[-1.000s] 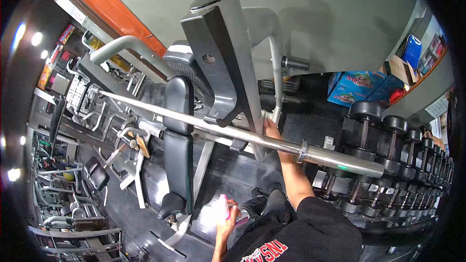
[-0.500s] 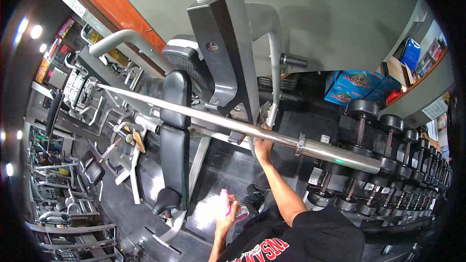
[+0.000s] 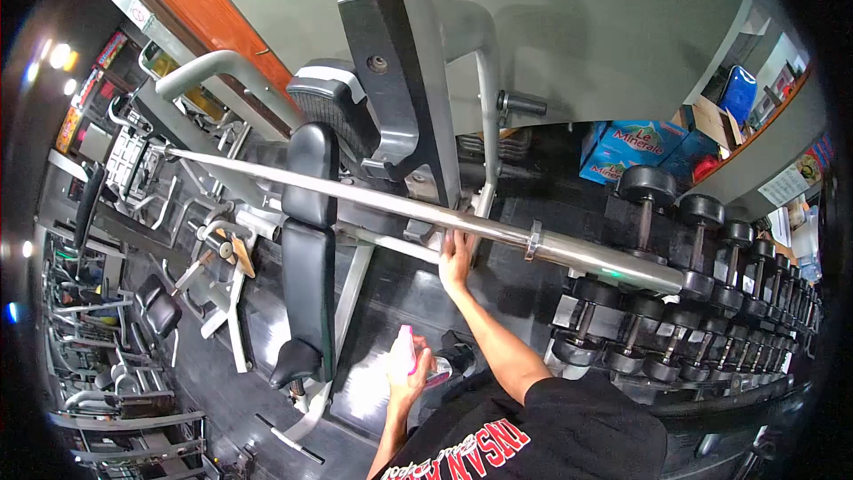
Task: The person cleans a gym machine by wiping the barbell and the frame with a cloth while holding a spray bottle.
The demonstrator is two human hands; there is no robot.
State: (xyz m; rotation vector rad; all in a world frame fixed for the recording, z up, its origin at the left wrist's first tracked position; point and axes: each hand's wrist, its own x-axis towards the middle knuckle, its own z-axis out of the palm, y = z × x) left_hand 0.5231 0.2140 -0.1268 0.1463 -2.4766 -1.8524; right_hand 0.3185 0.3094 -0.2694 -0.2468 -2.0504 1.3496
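A long steel barbell point(image 3: 382, 202) runs across the machine, its thick sleeve toward the right. My right hand point(image 3: 455, 260) is at the bar just left of the collar, its fingers curled up against the underside; whether a cloth lies between is not clear. Lower down, my left hand point(image 3: 410, 372) is closed around a spray bottle with a pink head point(image 3: 406, 347). Glare and my fingers hide part of the bottle. The black padded bench point(image 3: 308, 298) stands upright behind the bar, to the left of both hands.
Racked dumbbells point(image 3: 647, 185) line the right side. Blue cartons point(image 3: 633, 144) sit by the wall. A grey machine upright point(image 3: 400, 80) rises behind the bar, and more gym machines point(image 3: 160, 302) fill the left. A metal foot bar point(image 3: 289, 438) lies low on the floor.
The view has shifted slightly, moving the scene left and up. My right hand's fingers now show lower on the bar, a little farther from the collar. My left hand still holds the spray bottle.
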